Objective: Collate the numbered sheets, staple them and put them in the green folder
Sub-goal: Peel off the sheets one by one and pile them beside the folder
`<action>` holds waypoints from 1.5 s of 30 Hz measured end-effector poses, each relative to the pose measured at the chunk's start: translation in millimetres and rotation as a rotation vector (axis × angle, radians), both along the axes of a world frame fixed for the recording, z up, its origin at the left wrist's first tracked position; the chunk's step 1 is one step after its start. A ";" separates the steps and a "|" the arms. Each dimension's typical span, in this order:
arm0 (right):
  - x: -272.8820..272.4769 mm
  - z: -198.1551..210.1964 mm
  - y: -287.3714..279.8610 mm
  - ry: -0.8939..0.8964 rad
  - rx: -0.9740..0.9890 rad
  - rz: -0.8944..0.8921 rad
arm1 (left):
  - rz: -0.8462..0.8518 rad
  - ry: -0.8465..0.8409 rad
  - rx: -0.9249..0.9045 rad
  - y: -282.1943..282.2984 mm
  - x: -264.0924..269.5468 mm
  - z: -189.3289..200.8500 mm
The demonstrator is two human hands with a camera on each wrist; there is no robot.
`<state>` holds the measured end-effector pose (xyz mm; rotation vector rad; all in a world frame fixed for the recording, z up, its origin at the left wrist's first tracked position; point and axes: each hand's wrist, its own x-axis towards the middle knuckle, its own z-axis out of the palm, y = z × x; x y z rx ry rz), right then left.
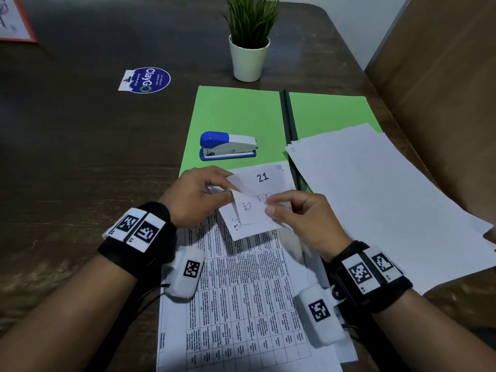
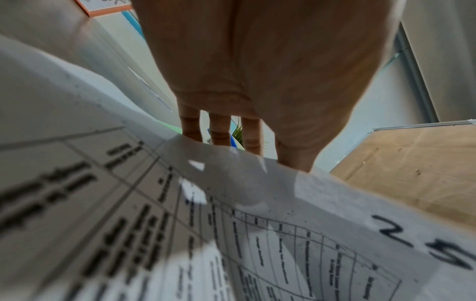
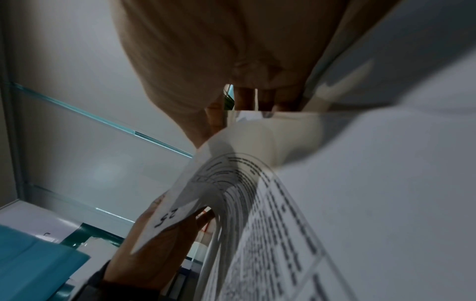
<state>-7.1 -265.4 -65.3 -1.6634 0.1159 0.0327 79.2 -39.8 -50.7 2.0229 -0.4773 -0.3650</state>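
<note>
Both hands pinch folded-back top corners of the numbered sheets, left hand and right hand just below the stapler, which sits on the open green folder.

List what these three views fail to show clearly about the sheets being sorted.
- Head view: numbers on the folded-back corners are faint, partly covered by the right hand and left hand.
- Head view: the pile of sheets on the right shows blank backs; its numbers are hidden.
- Left wrist view: table text is blurred.
- Right wrist view: fingertips hidden by curled paper.
</note>
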 end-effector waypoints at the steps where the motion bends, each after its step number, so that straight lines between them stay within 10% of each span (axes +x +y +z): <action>1: -0.2 0.0 -0.4 -0.023 -0.005 -0.002 | 0.007 0.007 0.003 0.1 0.3 -0.7; 45: 0.9 -2.8 -2.3 -0.158 0.058 -0.232 | 0.017 0.007 -0.033 1.1 -1.8 3.2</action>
